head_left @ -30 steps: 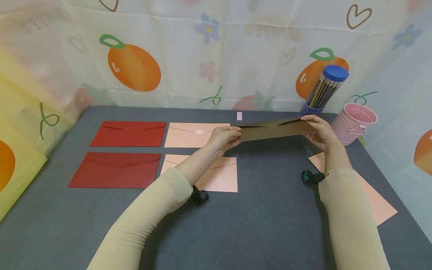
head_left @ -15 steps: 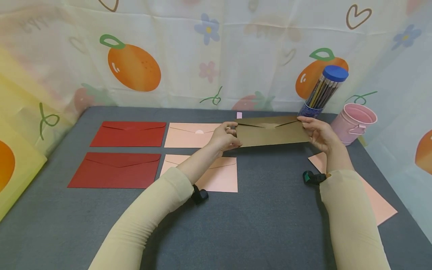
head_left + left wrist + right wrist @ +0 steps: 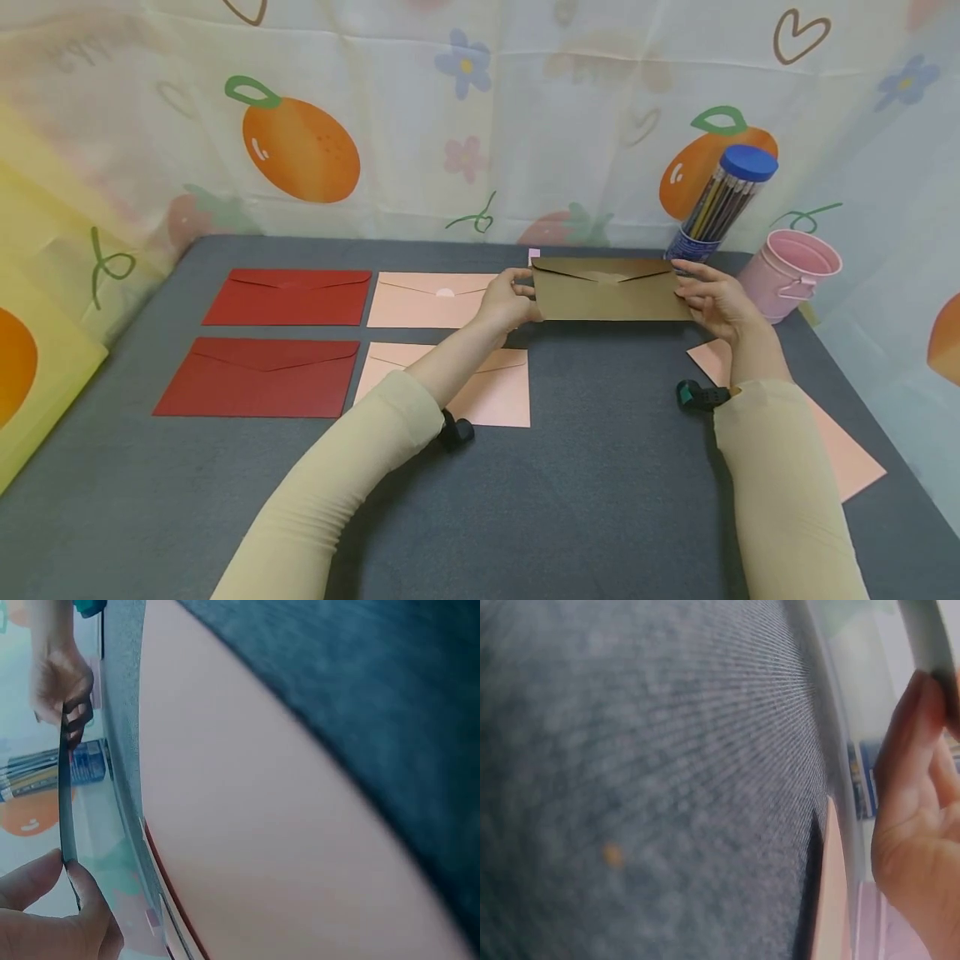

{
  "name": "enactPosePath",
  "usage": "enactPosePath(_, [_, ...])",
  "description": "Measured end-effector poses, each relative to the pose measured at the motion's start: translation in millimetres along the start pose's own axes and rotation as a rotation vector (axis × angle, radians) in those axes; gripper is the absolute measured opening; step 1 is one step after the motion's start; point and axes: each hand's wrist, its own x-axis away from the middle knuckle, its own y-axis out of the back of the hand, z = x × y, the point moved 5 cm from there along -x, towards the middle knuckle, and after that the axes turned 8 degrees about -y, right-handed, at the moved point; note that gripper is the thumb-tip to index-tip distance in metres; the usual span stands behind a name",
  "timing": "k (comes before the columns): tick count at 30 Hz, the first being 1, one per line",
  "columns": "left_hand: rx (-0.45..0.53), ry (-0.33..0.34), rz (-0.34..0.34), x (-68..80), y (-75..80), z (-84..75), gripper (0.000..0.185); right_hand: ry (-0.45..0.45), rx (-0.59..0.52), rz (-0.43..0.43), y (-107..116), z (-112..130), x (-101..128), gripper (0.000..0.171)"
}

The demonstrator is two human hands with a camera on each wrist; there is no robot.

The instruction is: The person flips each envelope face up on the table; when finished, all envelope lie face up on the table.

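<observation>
A brown envelope [image 3: 611, 293] with a pointed flap is held up at the back of the table, its flap side toward the head camera. My left hand [image 3: 508, 302] pinches its left edge between thumb and fingers. The right edge is gripped by my right hand [image 3: 716, 302]. Seen from the left wrist, the envelope [image 3: 64, 802] is nearly edge-on between the two hands. Left of it lie a pink envelope with a white round seal [image 3: 420, 312] and another pink envelope [image 3: 498, 398], each partly covered by my left hand or arm.
Two red envelopes [image 3: 291, 300] [image 3: 258, 379] lie at the left. More pink paper [image 3: 840, 450] is under my right forearm. A clear tub of pencils [image 3: 716, 200] and a pink bucket [image 3: 787, 271] stand back right. A small pink block [image 3: 534, 252] sits behind the envelope.
The brown envelope has tipped up from nearly flat, so its flap side now faces the head camera more fully. It has shifted slightly right at its left end, and both hands keep hold.
</observation>
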Motion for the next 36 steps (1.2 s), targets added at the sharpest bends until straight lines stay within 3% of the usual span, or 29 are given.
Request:
enactPosePath(5, [-0.017, 0.002, 0.006, -2.1, -3.0, 5.2, 0.075, -0.086, 0.117, -0.083, 3, -4, -2, 0.055])
enactPosePath(11, [-0.046, 0.032, 0.048, -4.0, -6.6, 12.8, 0.077, -0.103, 0.234, -0.163, 4, -5, -3, 0.07])
enactPosePath(26, [-0.104, 0.084, 0.062, -8.0, -5.2, 17.3, 0.047, -0.127, 0.562, -0.266, -4, -4, -5, 0.066])
enactPosePath(36, [-0.212, 0.034, 0.066, -6.4, -6.2, 14.4, 0.042, -0.138, 0.663, -0.321, -11, -1, -6, 0.065])
